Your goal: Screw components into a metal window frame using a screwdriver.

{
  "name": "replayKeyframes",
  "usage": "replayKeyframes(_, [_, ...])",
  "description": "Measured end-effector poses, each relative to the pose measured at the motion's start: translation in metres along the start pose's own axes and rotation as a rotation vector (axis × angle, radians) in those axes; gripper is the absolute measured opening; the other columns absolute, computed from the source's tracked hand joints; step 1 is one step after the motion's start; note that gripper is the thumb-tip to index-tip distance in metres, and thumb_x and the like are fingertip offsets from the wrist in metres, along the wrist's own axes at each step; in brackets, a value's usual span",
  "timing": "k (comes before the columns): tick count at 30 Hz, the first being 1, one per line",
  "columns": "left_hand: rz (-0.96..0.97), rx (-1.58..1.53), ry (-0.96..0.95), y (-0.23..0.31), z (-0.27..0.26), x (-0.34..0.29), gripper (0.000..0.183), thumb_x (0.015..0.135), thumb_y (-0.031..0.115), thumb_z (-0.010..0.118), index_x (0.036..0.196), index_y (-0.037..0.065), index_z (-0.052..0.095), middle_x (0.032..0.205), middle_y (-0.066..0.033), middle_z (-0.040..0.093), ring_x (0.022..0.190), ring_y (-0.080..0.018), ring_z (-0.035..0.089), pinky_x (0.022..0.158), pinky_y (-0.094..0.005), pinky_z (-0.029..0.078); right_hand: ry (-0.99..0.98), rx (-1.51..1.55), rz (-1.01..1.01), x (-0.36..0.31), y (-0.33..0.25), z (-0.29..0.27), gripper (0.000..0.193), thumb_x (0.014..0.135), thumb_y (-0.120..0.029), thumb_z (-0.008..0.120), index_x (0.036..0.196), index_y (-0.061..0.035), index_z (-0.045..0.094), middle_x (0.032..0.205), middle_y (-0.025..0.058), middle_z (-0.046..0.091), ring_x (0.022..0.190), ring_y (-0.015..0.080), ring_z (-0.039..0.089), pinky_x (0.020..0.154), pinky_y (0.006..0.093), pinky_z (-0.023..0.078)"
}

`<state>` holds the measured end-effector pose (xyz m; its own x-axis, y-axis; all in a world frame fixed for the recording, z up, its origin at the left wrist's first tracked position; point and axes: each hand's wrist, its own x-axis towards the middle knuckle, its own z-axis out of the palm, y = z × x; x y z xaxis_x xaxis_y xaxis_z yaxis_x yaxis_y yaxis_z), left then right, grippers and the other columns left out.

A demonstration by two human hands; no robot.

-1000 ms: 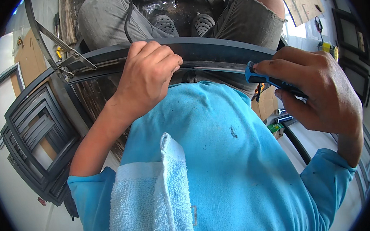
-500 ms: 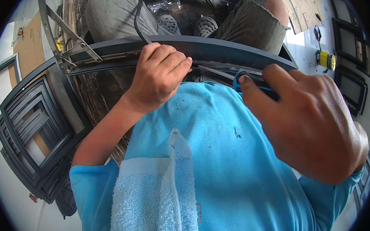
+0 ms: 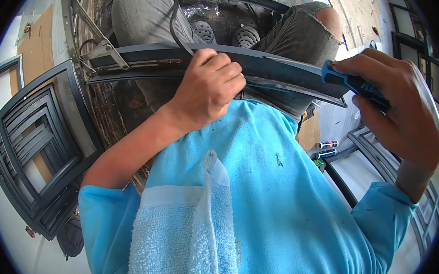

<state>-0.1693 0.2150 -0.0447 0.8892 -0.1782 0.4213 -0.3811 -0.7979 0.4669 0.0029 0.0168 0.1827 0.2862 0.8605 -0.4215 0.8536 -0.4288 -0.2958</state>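
- Where the head view centres, one dark-grey window-frame rail (image 3: 276, 71), lying across the seated person's thighs (image 3: 139, 21).
- Left hand (image 3: 211, 84), one: fingers curled together at the rail's near edge, left of its middle; whatever they pinch is hidden.
- Right hand (image 3: 398, 96), one: clamped on a blue-and-black screwdriver (image 3: 353, 84), shaft reaching left over the rail's far edge; tip contact cannot be told.
- Black flexible cord (image 3: 175, 26), one, probably a gasket: loose over the left thigh, lower end meeting the rail beside the left hand.
- Metal stay hinge (image 3: 105, 52), one: seated along the rail's left end; judged already fitted.
- Condition: work judged part-way. Cord's loose length appears outstanding; the stretch beneath the left hand is covered, so how much is seated cannot be told.
- Adjacent stock: stacked dark frames (image 3: 39, 148), left; cartridge tubes (image 3: 327, 144), right.
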Motion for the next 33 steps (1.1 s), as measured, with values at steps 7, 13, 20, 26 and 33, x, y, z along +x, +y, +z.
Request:
replayKeyframes(7, [0.133, -0.044, -0.182, 0.013, 0.004, 0.029, 0.017, 0.077, 0.004, 0.068, 0.093, 0.006, 0.072, 0.090, -0.0030, 0.064, 0.091, -0.0215, 0.060, 0.092, -0.0378, 0.044, 0.013, 0.067, 0.044, -0.020, 0.025, 0.000, 0.054, 0.075, 0.005, 0.064, 0.129, -0.0007, 0.064, 0.108, 0.0195, 0.072, 0.084, 0.0298, 0.072, 0.072, 0.0385, 0.056])
replayKeyframes(13, [-0.002, -0.072, -0.074, -0.014, -0.027, 0.002, 0.018, 0.083, 0.004, 0.074, 0.100, 0.009, 0.077, 0.095, -0.0009, 0.073, 0.093, -0.0192, 0.065, 0.093, -0.0376, 0.045, 0.593, 0.623, -0.055, -0.039, 0.085, 0.029, 0.060, 0.093, -0.010, 0.070, 0.149, -0.0022, 0.051, 0.141, 0.0148, 0.061, 0.114, 0.0210, 0.066, 0.101, 0.0346, 0.051])
replayKeyframes(20, [-0.028, -0.045, -0.161, -0.021, -0.039, 0.002, 0.016, 0.079, 0.002, 0.066, 0.094, 0.009, 0.068, 0.091, -0.0022, 0.062, 0.093, -0.0215, 0.062, 0.092, -0.0383, 0.043, 0.480, 0.808, -0.289, 0.053, 0.038, 0.113, 0.055, 0.090, 0.003, 0.069, 0.141, -0.0008, 0.049, 0.119, 0.0123, 0.068, 0.113, 0.0204, 0.069, 0.098, 0.0366, 0.057])
replayKeyframes(26, [-0.016, 0.048, -0.158, -0.011, -0.038, -0.001, 0.017, 0.082, 0.005, 0.064, 0.097, 0.008, 0.072, 0.091, -0.0032, 0.064, 0.097, -0.0209, 0.062, 0.096, -0.0390, 0.042, 0.659, 1.022, -0.305, 0.081, 0.018, 0.133, 0.047, 0.094, 0.004, 0.069, 0.135, 0.0006, 0.048, 0.114, 0.0131, 0.066, 0.110, 0.0188, 0.067, 0.095, 0.0334, 0.057])
replayKeyframes(33, [-0.025, 0.099, 0.015, -0.012, -0.020, -0.018, 0.019, 0.085, 0.014, 0.068, 0.100, 0.008, 0.078, 0.098, 0.0004, 0.070, 0.100, -0.0180, 0.062, 0.098, -0.0380, 0.042, 0.411, 0.797, -0.140, 0.082, 0.013, 0.134, 0.035, 0.096, -0.004, 0.070, 0.128, -0.0016, 0.054, 0.106, 0.0085, 0.069, 0.096, 0.0178, 0.070, 0.082, 0.0320, 0.057])
